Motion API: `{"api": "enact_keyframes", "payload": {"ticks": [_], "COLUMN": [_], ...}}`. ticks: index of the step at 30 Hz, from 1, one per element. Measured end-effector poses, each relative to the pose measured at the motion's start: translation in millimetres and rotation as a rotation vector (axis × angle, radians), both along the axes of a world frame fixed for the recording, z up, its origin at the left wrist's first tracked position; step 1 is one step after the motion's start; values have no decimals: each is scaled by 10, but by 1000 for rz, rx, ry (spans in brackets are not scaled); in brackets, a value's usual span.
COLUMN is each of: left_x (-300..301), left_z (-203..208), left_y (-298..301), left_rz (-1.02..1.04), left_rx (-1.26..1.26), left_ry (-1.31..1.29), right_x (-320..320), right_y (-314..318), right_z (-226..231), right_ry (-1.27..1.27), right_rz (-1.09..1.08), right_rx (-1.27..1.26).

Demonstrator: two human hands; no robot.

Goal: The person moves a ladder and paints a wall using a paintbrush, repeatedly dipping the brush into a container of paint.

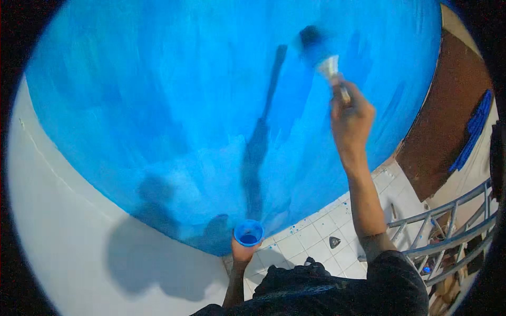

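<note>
My right hand [352,116] is raised, its fingers wrapped round the handle of a paintbrush [329,66]. The brush has a pale ferrule and dark bristles, blurred by motion, up against or close to a blue painted wall [211,89]; contact is hard to make out. Low in front of me, my left hand [244,250] grips a small blue cup [249,226] from below and behind. Some darker blue liquid, seemingly paint, lies at the cup's bottom. Streaks of lighter and darker blue cover the wall, and shadows of my arm and body fall across it.
A plain white wall [58,210] meets the blue one at the left. White floor tiles [295,247] carry blue spots and a dark drain cover [334,242]. At the right stand a metal ladder-like frame [448,226] and a brown panel [437,121], with blue cloth-like material [474,134] beside it.
</note>
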State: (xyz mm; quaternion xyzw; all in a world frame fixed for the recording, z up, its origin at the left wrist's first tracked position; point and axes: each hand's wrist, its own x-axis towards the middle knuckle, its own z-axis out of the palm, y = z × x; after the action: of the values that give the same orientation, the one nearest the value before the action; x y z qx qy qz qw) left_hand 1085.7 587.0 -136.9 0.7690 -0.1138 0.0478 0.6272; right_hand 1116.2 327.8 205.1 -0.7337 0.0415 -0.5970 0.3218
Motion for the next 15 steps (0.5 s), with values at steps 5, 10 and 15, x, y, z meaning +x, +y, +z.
{"api": "enact_keyframes", "payload": {"ticks": [5, 10, 15], "left_x": [-34, -118, -212], "left_z": [-103, 78, 267], "left_y": [86, 38, 3], "left_rz": [-37, 102, 37], "left_rx": [20, 133, 65], "left_ry": [-34, -50, -35], "right_x": [174, -653, -1554], "right_y": [82, 236, 85], "right_z": [-1362, -3091, -3732], "right_ry": [474, 1150, 1136], "right_rz": [128, 406, 220], "right_rx": [-427, -198, 93]}}
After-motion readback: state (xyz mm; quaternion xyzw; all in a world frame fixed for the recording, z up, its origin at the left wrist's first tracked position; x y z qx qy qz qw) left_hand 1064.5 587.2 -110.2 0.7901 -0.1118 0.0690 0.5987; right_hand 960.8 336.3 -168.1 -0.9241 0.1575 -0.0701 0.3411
